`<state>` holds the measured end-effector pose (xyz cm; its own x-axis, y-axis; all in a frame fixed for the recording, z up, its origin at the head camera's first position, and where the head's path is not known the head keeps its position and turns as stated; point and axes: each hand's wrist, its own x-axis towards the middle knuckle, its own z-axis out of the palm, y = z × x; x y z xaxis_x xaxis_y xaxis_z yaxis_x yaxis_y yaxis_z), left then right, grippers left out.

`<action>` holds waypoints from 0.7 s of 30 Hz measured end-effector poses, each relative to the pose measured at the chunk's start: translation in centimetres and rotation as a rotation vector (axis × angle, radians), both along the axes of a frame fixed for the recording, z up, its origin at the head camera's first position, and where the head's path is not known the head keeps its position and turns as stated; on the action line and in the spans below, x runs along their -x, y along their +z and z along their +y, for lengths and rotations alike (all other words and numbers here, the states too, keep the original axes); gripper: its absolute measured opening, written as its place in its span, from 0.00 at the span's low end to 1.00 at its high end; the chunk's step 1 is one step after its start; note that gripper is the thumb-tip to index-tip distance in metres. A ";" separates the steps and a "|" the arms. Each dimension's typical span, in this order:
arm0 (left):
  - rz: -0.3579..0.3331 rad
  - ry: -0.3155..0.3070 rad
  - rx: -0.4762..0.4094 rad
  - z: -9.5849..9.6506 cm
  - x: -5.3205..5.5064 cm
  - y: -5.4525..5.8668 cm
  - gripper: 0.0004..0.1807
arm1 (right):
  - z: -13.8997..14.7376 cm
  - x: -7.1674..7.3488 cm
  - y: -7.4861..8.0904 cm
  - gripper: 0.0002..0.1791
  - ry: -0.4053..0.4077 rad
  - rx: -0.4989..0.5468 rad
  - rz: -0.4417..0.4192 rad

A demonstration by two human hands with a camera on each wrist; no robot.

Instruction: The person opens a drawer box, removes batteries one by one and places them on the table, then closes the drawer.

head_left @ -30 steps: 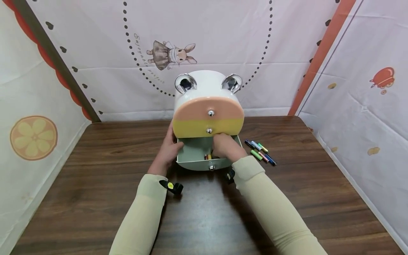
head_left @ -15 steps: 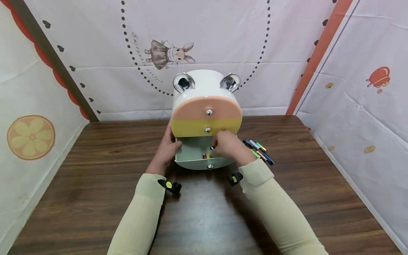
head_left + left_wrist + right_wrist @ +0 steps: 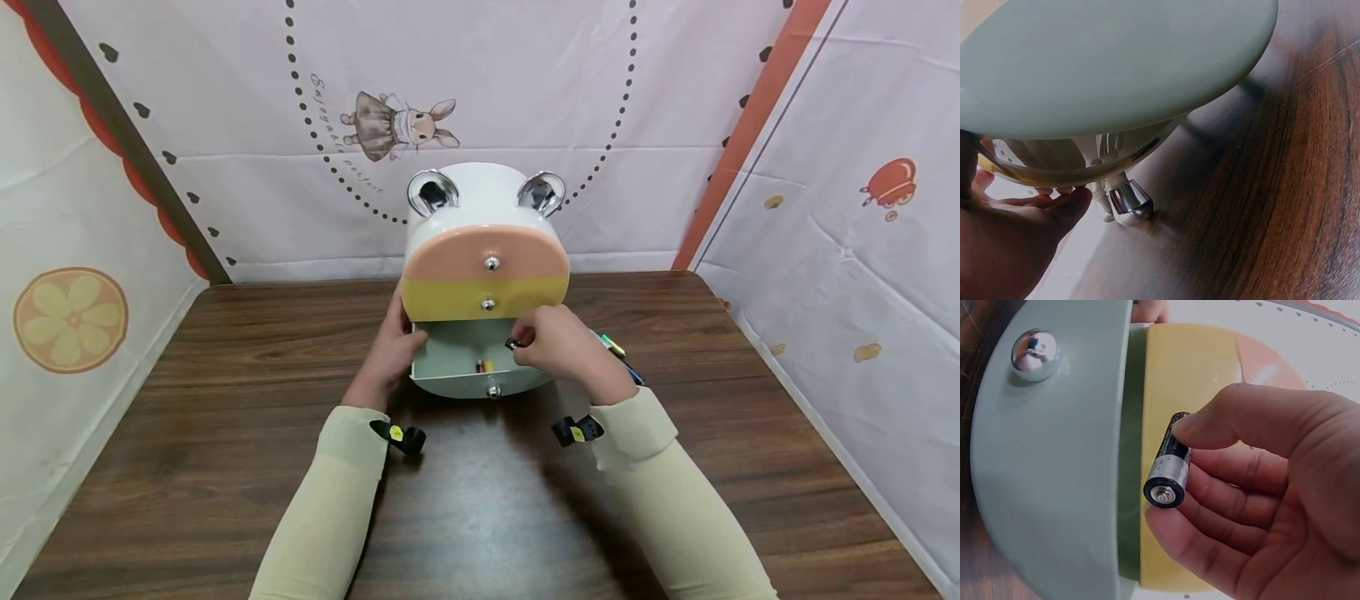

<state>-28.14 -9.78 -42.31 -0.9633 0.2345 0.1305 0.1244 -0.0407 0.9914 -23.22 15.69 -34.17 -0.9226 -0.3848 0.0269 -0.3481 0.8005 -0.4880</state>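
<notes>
A white mini drawer cabinet (image 3: 483, 233) with round chrome ears stands on the table. Its bottom pale green drawer (image 3: 453, 386) is pulled out, with small red and yellow batteries (image 3: 485, 367) lying inside near the front. At the cabinet's left side my left hand (image 3: 384, 362) grips it, thumb at the drawer's edge. My right hand (image 3: 564, 346) pinches a black and silver battery (image 3: 1169, 467) between thumb and fingers, over the right part of the open drawer. The right wrist view shows the battery's terminal end pointing toward the camera.
Several small blue and green cylinders (image 3: 615, 346) lie on the dark wood table (image 3: 247, 467) right of the cabinet, partly hidden by my right hand. The peach and yellow upper drawers (image 3: 450, 297) are closed. Patterned cloth (image 3: 247, 100) hangs behind and at both sides.
My right hand has come up out of the drawer and moved right, bringing the black battery into sight. My left hand stays at the cabinet's side.
</notes>
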 end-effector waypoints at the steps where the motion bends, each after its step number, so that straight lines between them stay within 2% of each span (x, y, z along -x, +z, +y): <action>1: 0.000 0.000 0.002 0.0 0.0 0.0 0.57 | 0.1 -0.2 0.1 0.03 -0.006 -0.004 0.006; 7: 0.000 -0.006 -0.001 -0.1 0.1 0.0 0.57 | 0.8 -1.1 0.4 0.10 -0.056 -0.008 -0.007; 14: 0.001 -0.008 -0.009 0.0 0.0 0.0 0.57 | 2.3 -1.8 0.2 0.10 -0.092 0.026 -0.026; 21: -0.009 -0.008 -0.008 -0.1 0.0 0.1 0.57 | 4.3 -2.0 -0.2 0.08 -0.110 0.069 0.001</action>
<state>-28.18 -9.86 -42.26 -0.9626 0.2414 0.1232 0.1146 -0.0494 0.9922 -21.24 20.01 -34.37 -0.9592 -0.2781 0.0508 -0.2602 0.7986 -0.5428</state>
